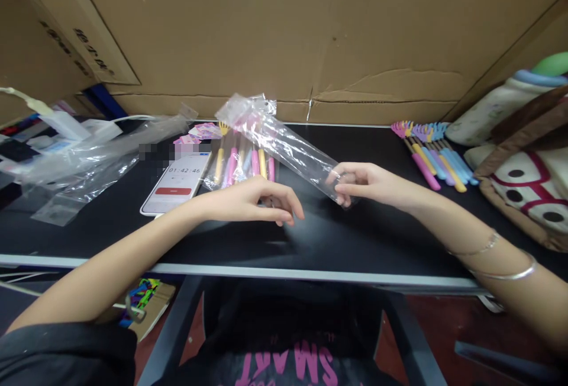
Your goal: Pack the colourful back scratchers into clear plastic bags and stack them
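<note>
My right hand (pixel 361 185) pinches the near end of a long clear plastic bag (pixel 297 152) between thumb and fingers. The bag slants away to the left, its far end over a pile of bagged back scratchers (pixel 233 161) with pink, yellow and blue handles. No scratcher shows in the bag's near part. Just in front of that pile hovers my left hand (pixel 261 199), fingers loosely bent, thumb apart from them, holding nothing visible. Unbagged back scratchers (pixel 437 158) with claw-shaped heads lie in a row at the right.
A phone (pixel 177 182) showing a timer lies left of the pile, near pink cards (pixel 204 131). More clear bags (pixel 97 164) and a white power strip (pixel 84 134) are farther left. A bottle (pixel 492 105) and a brown-and-white bag (pixel 528 179) stand right. Cardboard (pixel 288 31) walls the back.
</note>
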The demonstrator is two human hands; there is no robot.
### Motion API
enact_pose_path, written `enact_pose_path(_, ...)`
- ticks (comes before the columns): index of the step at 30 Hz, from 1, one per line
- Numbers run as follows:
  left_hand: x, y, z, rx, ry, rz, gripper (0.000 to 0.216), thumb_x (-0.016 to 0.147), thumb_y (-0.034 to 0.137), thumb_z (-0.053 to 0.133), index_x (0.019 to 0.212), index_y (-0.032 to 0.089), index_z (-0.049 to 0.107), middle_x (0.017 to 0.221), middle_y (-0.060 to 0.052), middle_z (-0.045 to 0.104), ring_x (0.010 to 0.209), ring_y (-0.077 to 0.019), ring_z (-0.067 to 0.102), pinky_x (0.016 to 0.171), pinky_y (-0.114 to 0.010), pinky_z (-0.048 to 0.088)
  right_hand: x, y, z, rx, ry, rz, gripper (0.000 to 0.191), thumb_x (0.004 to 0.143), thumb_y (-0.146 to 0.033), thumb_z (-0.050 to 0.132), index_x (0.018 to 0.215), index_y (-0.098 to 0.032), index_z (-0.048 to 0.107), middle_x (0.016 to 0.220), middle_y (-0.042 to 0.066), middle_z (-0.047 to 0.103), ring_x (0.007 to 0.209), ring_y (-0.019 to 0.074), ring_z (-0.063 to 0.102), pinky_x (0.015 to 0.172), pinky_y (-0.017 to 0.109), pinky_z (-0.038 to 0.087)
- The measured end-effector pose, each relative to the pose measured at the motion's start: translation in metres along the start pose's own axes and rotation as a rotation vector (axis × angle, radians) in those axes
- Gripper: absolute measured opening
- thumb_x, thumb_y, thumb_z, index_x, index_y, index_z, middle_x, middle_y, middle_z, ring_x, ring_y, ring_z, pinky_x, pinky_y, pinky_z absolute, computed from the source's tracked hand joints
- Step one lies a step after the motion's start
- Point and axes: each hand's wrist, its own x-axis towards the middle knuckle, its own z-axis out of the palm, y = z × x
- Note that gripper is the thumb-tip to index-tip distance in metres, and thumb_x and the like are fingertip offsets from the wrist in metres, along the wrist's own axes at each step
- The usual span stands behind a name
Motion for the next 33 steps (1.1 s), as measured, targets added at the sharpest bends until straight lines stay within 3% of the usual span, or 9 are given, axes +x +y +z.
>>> enact_pose_path(2,-0.001,0.003,0.001,0.147,0.124,0.072,0.017,0.094,0.03,0.059,0.099,0.019,0.071,0.089,-0.003,0.073,0.078,-0.0129,0.068,0.072,-0.024,0.051,-0.003,0.004,-0.014,-0.035,-0.055,0.046,0.04,0.077,-0.045,0.076,0.102,-0.017,0.061,0.072,0.0,0.071,0.062,0.0128,0.065,0.061,0.027,0.053)
enact_pose_path(4,-0.001,0.002,0.0,0.37,0.332,0.128,0.016,0.094,0.03,0.06,0.095,0.021,0.073,0.087,-0.002,0.074,0.08,-0.0139,0.066,0.075,-0.026,0.05,-0.005,0.008,-0.024,-0.078,-0.127,0.067,0.04,0.079,-0.044,0.074,0.106,-0.017,0.062,0.073,0.0,0.07,0.063,0.013,0.065,0.06,0.027,0.054)
enact_pose_path(7,0.0,-0.005,-0.007,0.696,0.535,0.143,0.017,0.091,0.035,0.064,0.101,0.026,0.074,0.103,-0.002,0.074,0.103,-0.0195,0.061,0.089,-0.032,0.048,-0.005,0.009,-0.032,-0.157,-0.217,0.074,0.043,0.082,-0.045,0.071,0.114,-0.017,0.063,0.071,0.0,0.069,0.063,0.0142,0.066,0.06,0.028,0.055)
enact_pose_path(9,0.0,-0.011,-0.012,0.835,0.519,0.1,0.031,0.088,0.043,0.068,0.115,0.028,0.07,0.121,-0.002,0.07,0.119,-0.0227,0.053,0.094,-0.034,0.047,-0.004,0.008,-0.034,-0.203,-0.245,0.073,0.045,0.084,-0.046,0.069,0.119,-0.019,0.062,0.072,0.0,0.07,0.062,0.0143,0.066,0.059,0.028,0.055)
enact_pose_path(11,0.001,-0.017,-0.014,0.922,0.469,0.037,0.044,0.086,0.05,0.068,0.125,0.029,0.064,0.13,-0.003,0.065,0.124,-0.0237,0.051,0.093,-0.034,0.047,-0.002,0.007,-0.034,-0.247,-0.255,0.063,0.047,0.085,-0.045,0.067,0.123,-0.02,0.061,0.073,0.0,0.07,0.059,0.013,0.064,0.054,0.025,0.053)
enact_pose_path(16,0.002,-0.021,-0.01,1.022,0.408,-0.06,0.057,0.081,0.059,0.07,0.129,0.03,0.061,0.108,-0.002,0.071,0.103,-0.0231,0.06,0.077,-0.03,0.042,0.004,0.017,-0.036,-0.233,-0.213,0.014,0.046,0.083,-0.043,0.07,0.122,-0.02,0.062,0.07,-0.003,0.066,0.054,0.0096,0.059,0.05,0.022,0.048)
enact_pose_path(22,0.006,-0.019,-0.003,1.002,0.407,-0.07,0.055,0.081,0.054,0.071,0.127,0.026,0.062,0.095,-0.003,0.069,0.092,-0.0215,0.063,0.075,-0.028,0.039,0.002,0.027,-0.032,-0.044,0.061,0.044,0.052,0.074,-0.045,0.079,0.115,-0.018,0.063,0.059,-0.006,0.06,0.049,0.0085,0.056,0.047,0.021,0.045)
enact_pose_path(27,0.006,-0.021,-0.002,1.007,0.476,-0.111,0.05,0.085,0.052,0.067,0.129,0.028,0.061,0.092,-0.002,0.07,0.095,-0.0226,0.063,0.073,-0.028,0.04,0.0,0.03,-0.027,0.143,0.345,0.023,0.054,0.064,-0.045,0.086,0.105,-0.018,0.063,0.059,-0.006,0.059,0.053,0.0094,0.058,0.054,0.024,0.054)
enact_pose_path(33,0.005,-0.022,-0.001,1.018,0.492,-0.14,0.05,0.088,0.051,0.063,0.133,0.028,0.059,0.101,-0.004,0.069,0.094,-0.0228,0.063,0.073,-0.028,0.04,-0.002,0.028,-0.021,0.325,0.47,-0.007,0.051,0.062,-0.035,0.088,0.103,-0.02,0.063,0.063,-0.005,0.062,0.059,0.01,0.061,0.06,0.024,0.056)
